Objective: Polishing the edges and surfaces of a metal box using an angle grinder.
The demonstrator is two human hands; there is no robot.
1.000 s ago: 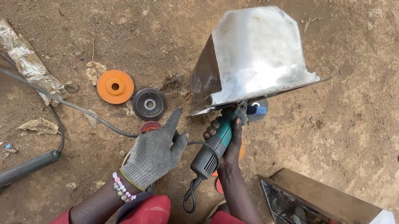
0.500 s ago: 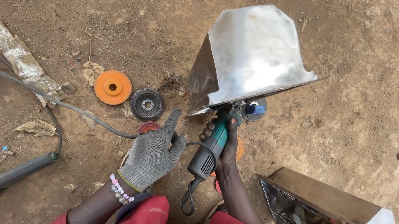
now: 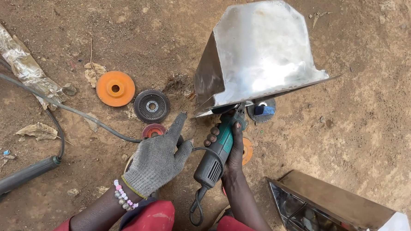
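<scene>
The angle grinder [image 3: 217, 153], green and dark grey, is lying in the right hand [image 3: 229, 151], whose bare fingers are wrapping tight around its body; its head is pushing under the lower edge of the folded sheet-metal piece [image 3: 264, 48], which is standing on the bare dirt ground [image 3: 367, 122] just ahead of the knees. The disc itself is hidden behind that edge. The left hand [image 3: 160, 157], in a grey knit glove, is hovering open with fingers spread, gripping nothing, just beside the tool's cable [image 3: 76, 114].

Judging from this, the metal piece is resting loose with nothing bracing it, so the disc could be catching the thin edge and kicking the grinder back toward the ungloved right hand. The sheet could also be shifting or tipping. The cable is trailing close to the head and could be snagging. Spare discs, one orange [image 3: 115, 88] and one dark [image 3: 152, 106], are lying near on the ground, and a second shiny metal box [image 3: 331, 208] is sitting to the right.
</scene>
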